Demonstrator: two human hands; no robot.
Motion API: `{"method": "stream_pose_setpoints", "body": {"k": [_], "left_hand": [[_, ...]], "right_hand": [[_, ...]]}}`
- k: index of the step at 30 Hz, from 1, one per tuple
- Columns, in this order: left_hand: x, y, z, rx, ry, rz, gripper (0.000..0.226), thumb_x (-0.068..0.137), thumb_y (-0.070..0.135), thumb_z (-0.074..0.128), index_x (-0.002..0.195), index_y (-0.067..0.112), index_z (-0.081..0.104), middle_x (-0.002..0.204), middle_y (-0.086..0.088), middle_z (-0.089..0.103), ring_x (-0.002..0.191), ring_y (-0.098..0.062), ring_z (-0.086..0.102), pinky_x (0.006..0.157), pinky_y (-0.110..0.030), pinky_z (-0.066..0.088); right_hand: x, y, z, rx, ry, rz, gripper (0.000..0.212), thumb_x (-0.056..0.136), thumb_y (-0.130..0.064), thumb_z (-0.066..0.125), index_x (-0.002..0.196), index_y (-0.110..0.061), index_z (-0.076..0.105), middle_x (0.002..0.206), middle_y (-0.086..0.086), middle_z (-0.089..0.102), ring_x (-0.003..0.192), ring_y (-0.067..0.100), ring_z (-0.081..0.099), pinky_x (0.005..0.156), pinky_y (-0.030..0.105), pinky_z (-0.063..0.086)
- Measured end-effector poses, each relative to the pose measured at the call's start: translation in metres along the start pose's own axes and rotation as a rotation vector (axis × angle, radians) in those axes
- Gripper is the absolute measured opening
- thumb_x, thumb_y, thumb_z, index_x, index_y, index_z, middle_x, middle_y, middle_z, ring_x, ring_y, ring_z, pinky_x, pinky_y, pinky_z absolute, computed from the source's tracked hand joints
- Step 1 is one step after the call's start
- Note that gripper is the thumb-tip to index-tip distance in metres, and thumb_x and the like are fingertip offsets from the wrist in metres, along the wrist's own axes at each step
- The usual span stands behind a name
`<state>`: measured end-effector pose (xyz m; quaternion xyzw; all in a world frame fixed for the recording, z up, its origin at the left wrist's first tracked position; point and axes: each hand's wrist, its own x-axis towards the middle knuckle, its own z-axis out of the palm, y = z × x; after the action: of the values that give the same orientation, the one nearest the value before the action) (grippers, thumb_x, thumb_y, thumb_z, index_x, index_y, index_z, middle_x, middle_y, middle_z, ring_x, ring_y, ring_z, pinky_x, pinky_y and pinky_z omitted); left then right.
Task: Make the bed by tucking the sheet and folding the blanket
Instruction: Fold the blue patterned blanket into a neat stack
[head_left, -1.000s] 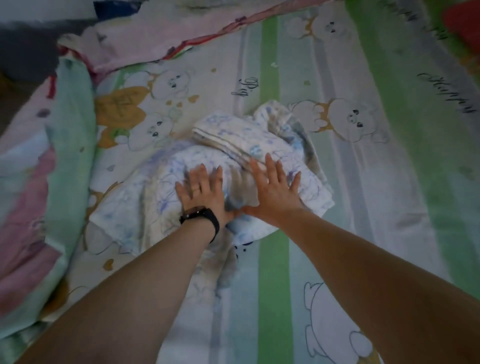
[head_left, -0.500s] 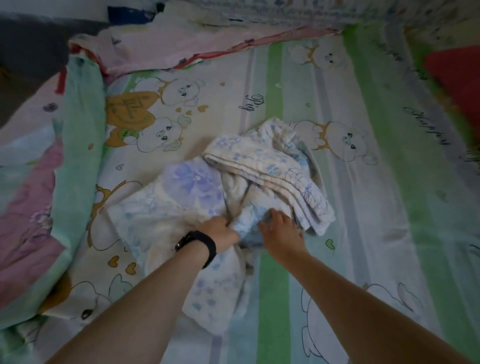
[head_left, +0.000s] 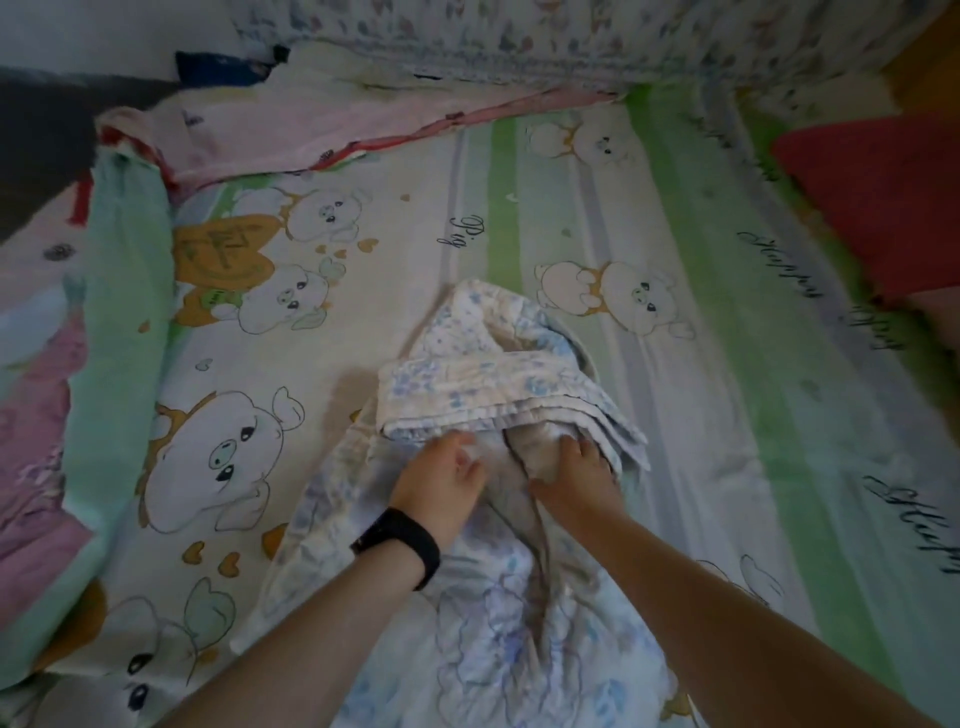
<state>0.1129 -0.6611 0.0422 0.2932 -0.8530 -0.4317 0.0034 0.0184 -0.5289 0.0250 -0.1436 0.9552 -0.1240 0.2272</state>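
Observation:
A white blanket with a blue flower print (head_left: 498, 374) lies bunched in the middle of the bed, its far part folded into a thick roll and its near part spread toward me. It rests on a cartoon-pig sheet with green stripes (head_left: 322, 322). My left hand (head_left: 441, 480), with a black band on the wrist, grips the cloth just under the folded edge. Beside it, my right hand (head_left: 579, 475) has its fingers tucked under the same fold, holding the fabric.
A green and pink quilt (head_left: 109, 332) is heaped along the left side. A pink cloth (head_left: 322, 130) lies across the far end below a floral padded edge (head_left: 519, 41). A red pillow (head_left: 878, 197) sits at the right.
My hands went from pressing flat on the blanket to gripping it, and the near part is now pulled toward me. The view has shifted back.

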Motion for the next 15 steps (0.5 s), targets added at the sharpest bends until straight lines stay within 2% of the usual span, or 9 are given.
{"method": "stream_pose_setpoints", "body": {"k": [3,5,7,9,11,13,15], "left_hand": [[0.019,-0.016,-0.022,0.373,0.090,0.026,0.067,0.091,0.030,0.056,0.147,0.019,0.021,0.142,-0.008,0.027,0.132,-0.028,0.030,0.108,-0.034,0.033],[0.030,-0.022,-0.030,0.531,0.109,-0.020,0.084,0.088,0.032,0.058,0.150,0.022,0.002,0.150,-0.011,0.007,0.139,-0.034,0.014,0.113,-0.039,0.024],[0.044,-0.028,-0.032,0.599,0.102,-0.066,0.092,0.088,0.031,0.058,0.149,0.026,-0.011,0.153,-0.013,-0.005,0.143,-0.036,0.004,0.115,-0.042,0.017],[0.057,-0.035,-0.031,0.660,0.074,-0.098,0.096,0.089,0.030,0.057,0.146,0.030,-0.019,0.155,-0.012,-0.012,0.144,-0.035,-0.003,0.116,-0.046,0.012],[0.070,-0.044,-0.029,0.712,0.041,-0.123,0.100,0.088,0.029,0.059,0.144,0.035,-0.023,0.155,-0.010,-0.018,0.145,-0.035,-0.008,0.117,-0.051,0.010],[0.083,-0.051,-0.029,0.739,-0.008,-0.146,0.101,0.088,0.028,0.060,0.142,0.039,-0.025,0.155,-0.008,-0.023,0.144,-0.034,-0.010,0.115,-0.057,0.008],[0.097,-0.053,-0.031,0.717,-0.073,-0.142,0.091,0.090,0.033,0.057,0.145,0.041,-0.015,0.156,-0.005,-0.020,0.145,-0.033,-0.009,0.114,-0.060,0.008]], "right_hand": [[0.005,-0.010,0.003,-0.010,0.112,-0.050,0.067,0.088,-0.042,0.055,0.143,-0.013,0.029,0.148,0.009,0.032,0.136,0.028,0.032,0.110,0.040,0.030],[0.008,-0.015,0.002,-0.024,0.207,-0.061,0.061,0.089,-0.042,0.054,0.138,-0.013,0.034,0.142,0.010,0.039,0.132,0.028,0.037,0.109,0.040,0.031],[0.013,-0.017,0.000,-0.106,0.306,-0.072,0.063,0.086,-0.039,0.056,0.137,-0.010,0.032,0.140,0.010,0.037,0.132,0.028,0.034,0.114,0.041,0.024],[0.020,-0.013,-0.003,-0.206,0.355,-0.099,0.079,0.084,-0.034,0.058,0.146,-0.009,0.017,0.149,0.010,0.024,0.140,0.028,0.021,0.119,0.044,0.007],[0.029,-0.004,-0.004,-0.268,0.379,-0.131,0.095,0.082,-0.034,0.060,0.151,-0.012,-0.002,0.156,0.009,0.011,0.146,0.025,0.008,0.119,0.048,-0.005],[0.041,0.004,-0.008,-0.271,0.409,-0.164,0.109,0.075,-0.039,0.069,0.151,-0.019,-0.008,0.158,0.009,0.013,0.147,0.026,0.012,0.117,0.051,-0.007],[0.056,0.012,-0.009,-0.294,0.444,-0.193,0.116,0.062,-0.047,0.077,0.149,-0.026,0.004,0.155,0.010,0.024,0.142,0.030,0.027,0.114,0.056,-0.001]]}}
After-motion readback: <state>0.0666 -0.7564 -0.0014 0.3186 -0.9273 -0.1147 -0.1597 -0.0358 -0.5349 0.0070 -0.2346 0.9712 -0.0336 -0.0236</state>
